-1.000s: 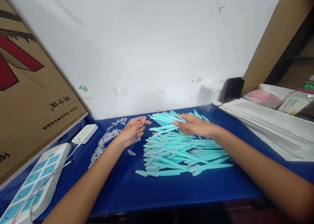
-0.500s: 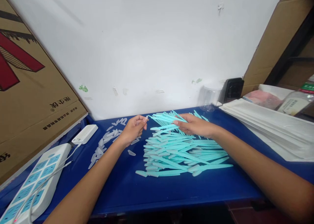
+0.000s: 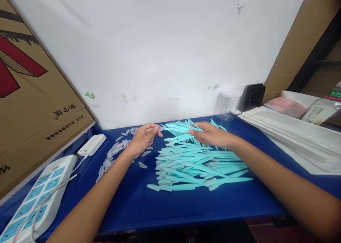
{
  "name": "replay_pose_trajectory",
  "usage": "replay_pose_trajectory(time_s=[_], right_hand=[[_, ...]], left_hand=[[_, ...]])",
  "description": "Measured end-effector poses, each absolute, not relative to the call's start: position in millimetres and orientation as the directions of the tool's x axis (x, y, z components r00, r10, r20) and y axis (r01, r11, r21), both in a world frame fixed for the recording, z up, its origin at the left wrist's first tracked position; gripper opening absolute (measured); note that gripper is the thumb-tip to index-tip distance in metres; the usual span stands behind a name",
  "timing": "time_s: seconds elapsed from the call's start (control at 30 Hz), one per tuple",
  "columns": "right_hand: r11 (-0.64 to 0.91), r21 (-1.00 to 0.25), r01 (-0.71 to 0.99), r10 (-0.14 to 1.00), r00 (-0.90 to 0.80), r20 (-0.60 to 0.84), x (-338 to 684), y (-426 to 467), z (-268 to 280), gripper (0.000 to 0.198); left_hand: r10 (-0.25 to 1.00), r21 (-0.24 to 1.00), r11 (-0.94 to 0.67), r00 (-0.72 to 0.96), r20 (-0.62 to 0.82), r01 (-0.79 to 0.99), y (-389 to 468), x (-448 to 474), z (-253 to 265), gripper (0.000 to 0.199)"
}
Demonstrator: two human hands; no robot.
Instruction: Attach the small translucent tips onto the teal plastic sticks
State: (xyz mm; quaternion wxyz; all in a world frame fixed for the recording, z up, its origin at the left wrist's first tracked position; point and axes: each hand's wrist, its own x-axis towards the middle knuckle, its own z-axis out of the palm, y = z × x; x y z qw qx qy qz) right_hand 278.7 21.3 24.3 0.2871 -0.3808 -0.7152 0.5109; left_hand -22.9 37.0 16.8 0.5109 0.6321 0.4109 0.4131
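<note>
My left hand pinches a small clear blade cap between thumb and fingers. The cap is at the left tip of the turquoise eyebrow razors fanned out in my right hand; whether it is seated on one I cannot tell. My right hand's thumb presses on their handles. Below it lies a large pile of eyebrow razors, mostly with their capped-looking pale ends to the left. More razors lie behind my right hand, partly hidden. Loose clear caps are scattered left of and behind my left wrist.
On the blue table, a power strip and a white device with cables stand at left by a cardboard box. A clear jar, a black object, white sheets and a bottle are at right.
My left hand has shifted slightly right, bringing the cap against the tip of the razors. My right hand has hardly moved, and the piles look the same.
</note>
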Motion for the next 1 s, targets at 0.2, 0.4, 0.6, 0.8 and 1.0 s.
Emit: replay_pose_trajectory(time_s=[0.2,0.4,0.6,0.8,1.0], right_hand=[[0.223,-0.929,0.295,0.851,-0.523,0.039,279,23,23,0.039],[0.259,-0.912,0.318,0.854,-0.516,0.063,280,22,25,0.041],[0.286,-0.894,0.344,0.855,-0.512,0.077,281,24,24,0.042],[0.325,-0.849,0.417,0.856,-0.512,0.076,276,17,28,0.042],[0.355,-0.861,0.363,0.827,-0.552,0.109,270,14,28,0.042]], left_hand=[[0.942,0.980,-0.153,0.317,0.106,0.125,37,-24,17,0.042],[0.945,0.984,-0.141,0.311,0.101,0.109,36,-24,19,0.044],[0.949,0.985,-0.114,0.309,0.069,0.133,33,-22,22,0.045],[0.937,0.976,-0.127,0.345,0.059,0.178,27,-16,25,0.042],[0.931,0.961,-0.160,0.359,0.070,0.228,23,-11,22,0.039]])
